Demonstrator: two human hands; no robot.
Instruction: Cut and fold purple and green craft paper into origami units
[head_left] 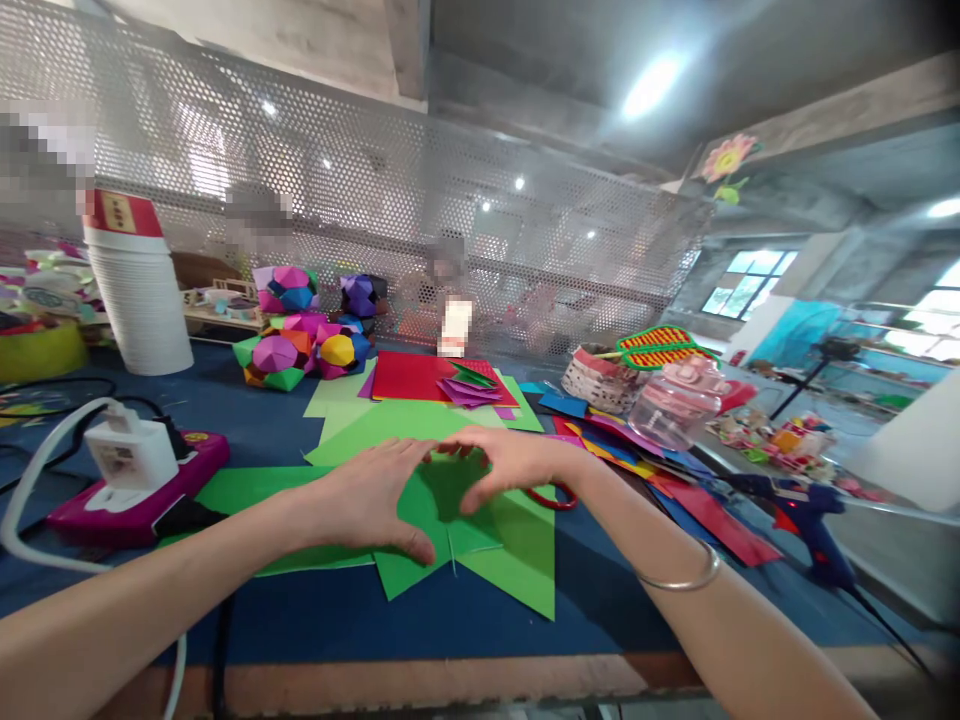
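Note:
Both of my hands are over a darker green piece of paper [416, 568], which has a crease or slit near its front edge. My left hand [367, 497] is at its left side, fingers stretched forward and thumb apart. From the other side my right hand [521, 462] curves in, thumb and fingers apart, its fingertips close to the left hand's. Nothing shows in either grasp; whether the fingertips touch the paper I cannot tell. Lighter green paper [525, 565] lies underneath. A red handle loop [562, 497], probably of scissors, shows partly beneath my right wrist.
A purple power strip [206, 462] with a white charger [131, 455] and cables sits at left, near stacked paper cups [142, 300]. Folded paper balls [277, 350] and red sheets [409, 377] lie behind. At right are coloured strips [720, 515], a clear bottle [671, 410] and a glue gun [817, 530].

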